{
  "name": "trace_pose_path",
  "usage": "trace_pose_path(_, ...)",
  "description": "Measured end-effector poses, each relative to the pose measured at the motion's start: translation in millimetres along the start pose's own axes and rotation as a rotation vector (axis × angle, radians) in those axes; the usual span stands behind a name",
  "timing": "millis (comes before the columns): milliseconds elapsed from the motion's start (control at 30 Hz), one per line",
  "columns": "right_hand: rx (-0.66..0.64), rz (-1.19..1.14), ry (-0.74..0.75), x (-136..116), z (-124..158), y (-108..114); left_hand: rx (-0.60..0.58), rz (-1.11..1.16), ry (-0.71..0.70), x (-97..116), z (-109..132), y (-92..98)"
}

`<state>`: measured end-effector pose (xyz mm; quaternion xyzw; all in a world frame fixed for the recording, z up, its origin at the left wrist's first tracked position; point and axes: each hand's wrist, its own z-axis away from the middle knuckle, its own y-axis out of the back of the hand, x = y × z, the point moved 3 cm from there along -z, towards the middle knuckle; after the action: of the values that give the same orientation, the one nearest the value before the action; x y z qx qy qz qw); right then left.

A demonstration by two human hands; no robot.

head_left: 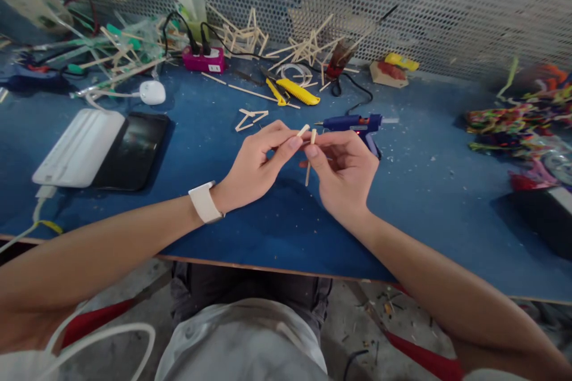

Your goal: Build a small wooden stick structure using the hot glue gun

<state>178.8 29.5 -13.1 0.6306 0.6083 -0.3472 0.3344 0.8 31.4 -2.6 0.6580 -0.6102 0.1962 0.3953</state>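
Both my hands meet over the blue tabletop [277,220]. Between thumb and fingers, my left hand [261,161] pinches a short pale wooden stick [303,130]. My right hand [346,169] pinches another wooden stick [313,136], whose lower end shows below the fingers. The two tips are close together; whether they touch farther down is hidden by my fingers. Just beyond my right hand lies a blue glue gun [351,123], its nozzle pointing left. A small frame of joined sticks [250,119] lies beyond my left hand.
Behind are a yellow cutter [298,90], a pink power strip [204,60] with plugs, and piles of sticks [308,47] against a perforated metal panel [357,6]. A white power bank [78,147] and a black phone [133,150] lie left. Colourful tangled strands [513,122] lie right.
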Motion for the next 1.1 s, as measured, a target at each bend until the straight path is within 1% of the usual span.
trace_pose_path(100,-0.004,-0.006,-0.002,-0.5,-0.2,-0.2,-0.004,-0.016,0.003,0.2,0.4,0.0)
trace_pose_path(300,-0.022,0.021,-0.069,-0.7,0.6,-0.8,0.004,-0.028,0.015,0.8,-0.7,0.3)
trace_pose_path(467,-0.031,-0.017,-0.100,0.7,1.2,-1.4,0.013,-0.023,0.017,3.0,-1.4,0.0)
trace_pose_path(800,-0.038,-0.067,-0.089,0.7,0.5,-2.0,-0.001,-0.015,0.002,4.8,-2.0,0.9)
trace_pose_path(967,-0.042,-0.014,-0.071,-0.5,0.5,-2.0,-0.010,-0.030,-0.008,6.3,-3.1,1.6)
trace_pose_path(1100,-0.043,-0.031,-0.061,-0.9,0.1,-2.4,-0.013,-0.041,-0.017,6.4,-3.7,1.9)
